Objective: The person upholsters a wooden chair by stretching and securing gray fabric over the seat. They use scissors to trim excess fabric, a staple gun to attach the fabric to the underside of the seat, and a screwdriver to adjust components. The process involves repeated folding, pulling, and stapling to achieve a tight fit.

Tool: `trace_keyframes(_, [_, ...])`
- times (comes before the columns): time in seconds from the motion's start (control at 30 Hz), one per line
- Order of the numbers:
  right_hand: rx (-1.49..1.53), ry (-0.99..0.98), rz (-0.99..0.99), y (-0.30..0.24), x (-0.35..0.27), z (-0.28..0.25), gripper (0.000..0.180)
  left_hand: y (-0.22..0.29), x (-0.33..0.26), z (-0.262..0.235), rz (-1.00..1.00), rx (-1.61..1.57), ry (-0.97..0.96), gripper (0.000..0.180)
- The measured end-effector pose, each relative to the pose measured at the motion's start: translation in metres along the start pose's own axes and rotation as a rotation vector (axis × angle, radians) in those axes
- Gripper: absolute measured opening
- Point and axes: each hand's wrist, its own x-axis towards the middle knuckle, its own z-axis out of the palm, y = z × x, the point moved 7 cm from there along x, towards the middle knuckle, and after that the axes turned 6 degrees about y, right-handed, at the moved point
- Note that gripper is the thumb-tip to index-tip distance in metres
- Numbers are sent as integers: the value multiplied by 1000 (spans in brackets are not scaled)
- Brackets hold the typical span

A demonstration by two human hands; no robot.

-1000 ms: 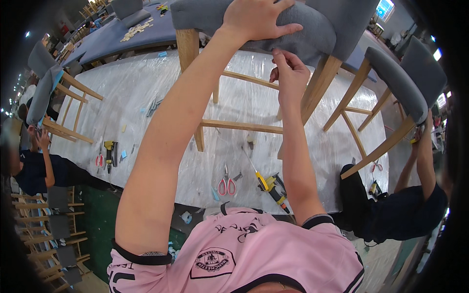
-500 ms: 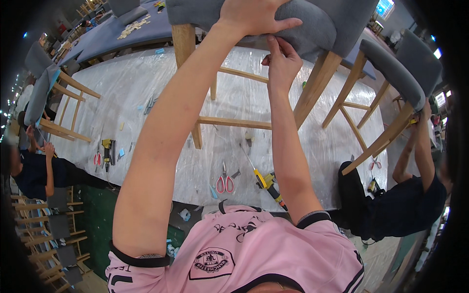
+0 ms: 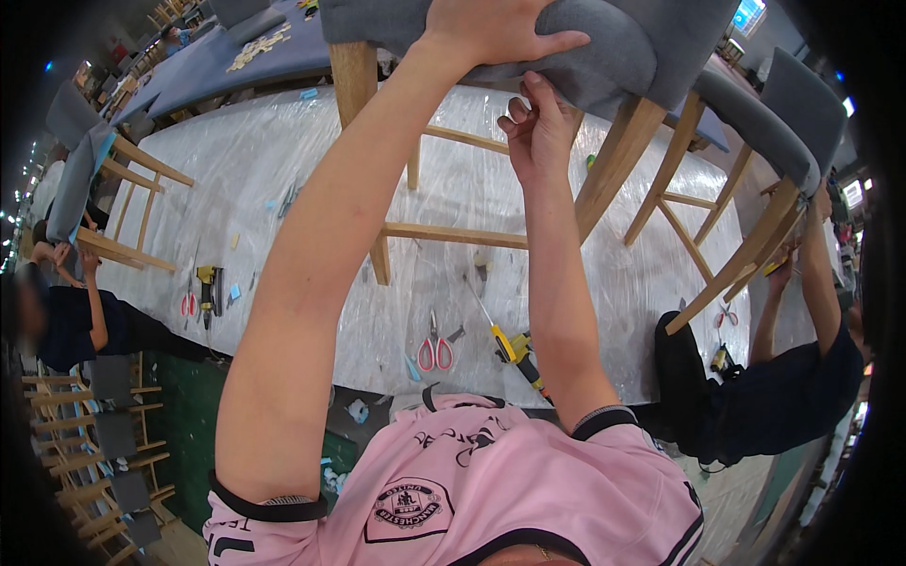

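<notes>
On top of the big table (image 3: 453, 203), wrapped in shiny plastic, is the grey chair (image 3: 681, 52). It looks a bit heavy, so lifting it should take two hands. Its padded seat (image 3: 609, 47) looks soft and not slippery; it should squish, not break. Its wooden leg (image 3: 621, 156) looks hard and stiff, a good place to hold. The left hand (image 3: 491, 33) lies spread on the seat, thumb wide. The right hand (image 3: 543, 132) has half-curled fingers by the seat's bottom edge; I can't tell if they pinch anything.
</notes>
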Motion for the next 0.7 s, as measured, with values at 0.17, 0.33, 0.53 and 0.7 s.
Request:
trace_keyframes(0.17, [-43,67,61,2,-1,3,12,0,-1,1,-4,-6,9,59])
trace_keyframes(0.33, [70,-12,162,8,10,1,10,1,-2,1,-8,14,-8,61])
trace_keyframes(0.53, [72,-80,191,7,12,10,8,1,-2,1,-6,8,-3,60])
trace_keyframes(0.7, [-4,-36,180,-1,13,13,11,2,-1,1,-7,-2,6,59])
